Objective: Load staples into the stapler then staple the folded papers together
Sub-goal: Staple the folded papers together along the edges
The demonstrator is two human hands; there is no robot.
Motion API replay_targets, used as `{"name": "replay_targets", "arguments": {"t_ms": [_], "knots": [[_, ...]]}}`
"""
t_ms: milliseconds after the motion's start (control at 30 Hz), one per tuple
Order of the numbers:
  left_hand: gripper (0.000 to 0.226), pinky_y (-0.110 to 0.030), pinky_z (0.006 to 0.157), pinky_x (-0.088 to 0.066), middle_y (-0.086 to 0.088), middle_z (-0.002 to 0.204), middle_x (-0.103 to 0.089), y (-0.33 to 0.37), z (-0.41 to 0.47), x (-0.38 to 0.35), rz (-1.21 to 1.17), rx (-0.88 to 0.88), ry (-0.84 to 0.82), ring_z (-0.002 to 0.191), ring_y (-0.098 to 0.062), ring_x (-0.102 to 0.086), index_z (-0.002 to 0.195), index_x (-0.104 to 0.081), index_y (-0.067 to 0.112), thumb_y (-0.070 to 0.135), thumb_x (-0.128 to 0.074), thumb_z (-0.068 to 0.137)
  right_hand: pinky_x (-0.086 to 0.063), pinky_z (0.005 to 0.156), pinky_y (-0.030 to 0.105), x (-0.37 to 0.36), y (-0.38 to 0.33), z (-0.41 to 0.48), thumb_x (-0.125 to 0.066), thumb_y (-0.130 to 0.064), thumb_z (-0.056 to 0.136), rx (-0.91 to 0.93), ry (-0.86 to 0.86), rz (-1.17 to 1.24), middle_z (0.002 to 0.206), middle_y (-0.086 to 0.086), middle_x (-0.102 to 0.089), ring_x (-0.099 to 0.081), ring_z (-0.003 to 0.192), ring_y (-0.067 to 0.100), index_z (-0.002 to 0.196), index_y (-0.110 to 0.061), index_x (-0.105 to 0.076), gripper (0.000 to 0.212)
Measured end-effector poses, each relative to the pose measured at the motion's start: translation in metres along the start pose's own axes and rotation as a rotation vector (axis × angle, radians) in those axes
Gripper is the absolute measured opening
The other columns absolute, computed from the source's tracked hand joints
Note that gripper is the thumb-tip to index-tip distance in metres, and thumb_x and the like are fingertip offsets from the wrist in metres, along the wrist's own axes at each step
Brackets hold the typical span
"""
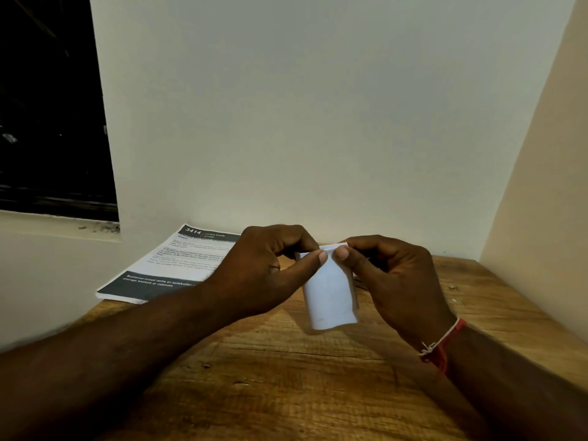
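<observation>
L hand (264, 268) & R hand (394, 281) grips pinch folded paper (331, 297) at top; L hand partly hides printed sheets (165, 265) left of paper.

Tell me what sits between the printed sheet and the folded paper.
Head view: the left hand lies between the printed sheet and the folded paper, pinching its top edge.

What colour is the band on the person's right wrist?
The wristband is red with a white thread beside it; the head view shows it.
</observation>
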State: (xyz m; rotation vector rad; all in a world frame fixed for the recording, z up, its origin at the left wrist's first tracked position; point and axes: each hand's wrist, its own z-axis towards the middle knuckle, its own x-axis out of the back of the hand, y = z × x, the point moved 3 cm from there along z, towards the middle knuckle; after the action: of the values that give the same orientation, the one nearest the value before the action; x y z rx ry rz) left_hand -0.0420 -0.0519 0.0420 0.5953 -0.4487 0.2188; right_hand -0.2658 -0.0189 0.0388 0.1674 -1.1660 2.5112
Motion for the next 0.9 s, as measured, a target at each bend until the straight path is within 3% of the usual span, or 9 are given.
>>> {"name": "replay_targets", "arguments": {"t_ms": [133,333,500,633,800,900], "knots": [[0.01,-0.02,0.073,-0.053,0.007,0.085,-0.078,0.0015,0.0006,-0.0011,-0.014,0.013,0.002,0.086,-0.015,-0.075,0.093,-0.082,0.019,0.022,-0.081,0.102,-0.067,0.081,0.06,0.0003,-0.0017,0.0004,-0.082,-0.049,0.085,-0.004,0.012,0.01,0.097,-0.01,-0.086,-0.08,0.094,0.027,0.097,-0.035,-0.087,0.02],[0.012,-0.011,0.068,-0.044,0.006,0.081,-0.075,0.0033,-0.0015,-0.0019,-0.022,0.016,-0.007,0.078,-0.01,-0.07,0.091,-0.078,0.017,0.021,-0.078,0.103,-0.066,0.086,0.061,-0.0023,-0.0059,-0.0018,-0.082,-0.043,0.082,-0.061,-0.005,0.073,0.094,-0.006,-0.086,-0.082,0.092,0.019,0.094,-0.029,-0.088,0.019],[0.013,-0.022,0.069,-0.05,0.004,0.082,-0.075,0.0037,-0.0014,-0.0019,-0.02,0.007,-0.006,0.08,-0.017,-0.071,0.092,-0.077,0.017,0.021,-0.078,0.104,-0.067,0.088,0.059,-0.0026,-0.0067,-0.0027,-0.082,-0.038,0.082,-0.081,-0.01,0.106,0.096,-0.003,-0.086,-0.082,0.093,0.019,0.095,-0.023,-0.087,0.02],[0.013,-0.019,0.074,-0.053,0.006,0.083,-0.078,0.0032,-0.0017,-0.0029,-0.019,0.003,0.005,0.083,-0.015,-0.074,0.091,-0.08,0.017,0.024,-0.081,0.102,-0.065,0.087,0.065,-0.001,-0.0051,-0.0029,-0.083,-0.04,0.082,-0.084,0.006,0.121,0.095,0.003,-0.086,-0.082,0.092,0.026,0.09,-0.024,-0.087,0.018],[0.016,-0.024,0.073,-0.059,0.009,0.081,-0.083,-0.0002,0.0028,0.0015,0.013,0.107,0.062,0.082,-0.012,-0.079,0.086,-0.087,0.022,0.035,-0.088,0.096,-0.066,0.078,0.064,0.0018,-0.0046,-0.0026,-0.083,-0.046,0.081,-0.051,0.067,0.052,0.093,-0.001,-0.084,-0.08,0.089,0.025,0.087,-0.028,-0.085,0.019],[0.012,-0.02,0.074,-0.061,0.012,0.085,-0.086,0.0001,0.005,0.0019,-0.052,0.21,0.058,0.083,-0.005,-0.081,0.09,-0.09,0.023,0.034,-0.09,0.093,-0.065,0.076,0.065,0.0024,-0.0039,-0.0017,-0.086,-0.035,0.088,-0.044,0.105,0.046,0.092,-0.001,-0.083,-0.08,0.089,0.026,0.086,-0.029,-0.084,0.007]]}}
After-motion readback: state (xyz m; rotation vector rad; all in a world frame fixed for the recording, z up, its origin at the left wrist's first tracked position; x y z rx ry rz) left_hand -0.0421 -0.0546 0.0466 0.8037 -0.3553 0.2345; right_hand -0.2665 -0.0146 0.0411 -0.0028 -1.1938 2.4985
